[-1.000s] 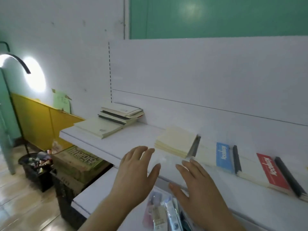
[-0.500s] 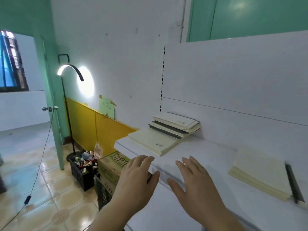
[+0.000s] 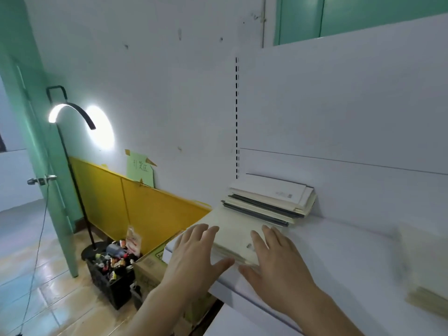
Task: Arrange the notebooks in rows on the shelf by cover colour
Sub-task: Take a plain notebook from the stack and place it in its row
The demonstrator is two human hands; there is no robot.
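A low stack of cream-covered notebooks [image 3: 236,235] lies at the left end of the white shelf [image 3: 339,253]. Behind it, against the back panel, a taller stack of notebooks [image 3: 269,200] with cream and dark covers lies flat. My left hand [image 3: 194,253] reaches over the stack's left front corner with straight, spread fingers. My right hand [image 3: 274,260] hovers over its right front part, fingers straight too. Neither hand holds anything. Another cream pile [image 3: 426,270] lies blurred at the far right of the shelf.
Below the shelf's left end stand a cardboard box [image 3: 150,263] and a black crate of small bottles [image 3: 111,267] on the tiled floor. A lit floor lamp [image 3: 72,112] stands by the yellow panel [image 3: 135,204]. A green door [image 3: 41,141] is at the left.
The view has swung left along the shelf: the blue and red notebooks have left the view. Both hands have moved from the shelf's front edge to above the left cream stack.
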